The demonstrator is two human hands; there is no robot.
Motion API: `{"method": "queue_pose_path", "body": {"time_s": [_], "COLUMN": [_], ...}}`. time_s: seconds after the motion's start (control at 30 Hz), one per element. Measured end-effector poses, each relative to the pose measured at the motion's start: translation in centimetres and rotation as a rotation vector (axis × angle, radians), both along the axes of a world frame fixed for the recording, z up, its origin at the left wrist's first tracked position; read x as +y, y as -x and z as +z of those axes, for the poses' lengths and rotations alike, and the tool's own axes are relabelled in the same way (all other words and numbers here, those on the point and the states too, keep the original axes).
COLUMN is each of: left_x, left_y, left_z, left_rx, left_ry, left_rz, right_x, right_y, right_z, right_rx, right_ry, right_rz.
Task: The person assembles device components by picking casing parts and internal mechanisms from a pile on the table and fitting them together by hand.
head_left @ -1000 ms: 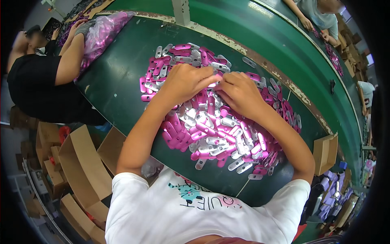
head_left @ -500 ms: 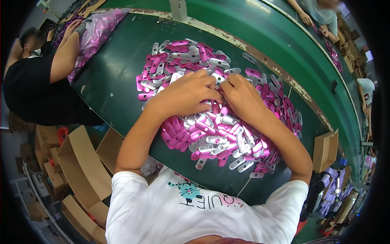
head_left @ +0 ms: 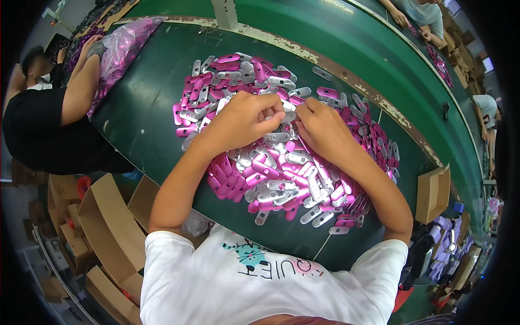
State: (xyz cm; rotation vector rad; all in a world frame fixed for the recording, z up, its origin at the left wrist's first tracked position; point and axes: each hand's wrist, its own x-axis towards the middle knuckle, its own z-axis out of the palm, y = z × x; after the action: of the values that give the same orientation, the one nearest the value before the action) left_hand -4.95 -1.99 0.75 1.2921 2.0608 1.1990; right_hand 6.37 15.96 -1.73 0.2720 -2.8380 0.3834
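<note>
A wide pile of small oblong shells with rounded ends, some glossy pink [head_left: 265,169] and some silvery [head_left: 281,185], lies on a dark green table [head_left: 146,86]. Many have a small square hole. Both hands work over the middle of the heap, close together. My left hand [head_left: 246,120] is closed, thumb and forefinger meeting in a pinch; whatever they hold is too small or hidden to name. Just right of it, my right hand [head_left: 325,132] has its fingers curled down among the shells, its grip hidden behind the knuckles.
A person in black [head_left: 54,124] sits at the left beside a pink-filled plastic bag [head_left: 127,46]. Open cardboard boxes [head_left: 116,216] stand below the table at left, another carton [head_left: 433,194] at right. A raised, worn edge [head_left: 303,51] borders the table's far side; other people work beyond.
My left hand's fingers, spread over the shells before, have curled into a pinch. The two hands are slightly farther apart at the fingertips. The whole view has shifted a little.
</note>
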Motion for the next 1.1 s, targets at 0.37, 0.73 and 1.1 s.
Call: {"method": "queue_pose_path", "body": {"time_s": [0.37,0.73,1.1], "left_x": [1.1,1.4,1.6], "left_y": [-1.3,-3.0,-3.3], "left_z": [-1.4,-2.3,-2.8], "left_rx": [0.075,-0.348,-0.752], "left_ry": [-0.391,-0.159,-0.352], "left_rz": [0.132,0.204,0.058], "right_x": [1.3,-0.9,-1.2], "right_y": [-0.7,-1.6,-1.9], "right_z": [-0.3,1.2,1.3], "right_rx": [-0.035,0.275,0.459], "right_ry": [0.353,0.648,0.391], "right_rz": [0.0,-0.048,0.031]}}
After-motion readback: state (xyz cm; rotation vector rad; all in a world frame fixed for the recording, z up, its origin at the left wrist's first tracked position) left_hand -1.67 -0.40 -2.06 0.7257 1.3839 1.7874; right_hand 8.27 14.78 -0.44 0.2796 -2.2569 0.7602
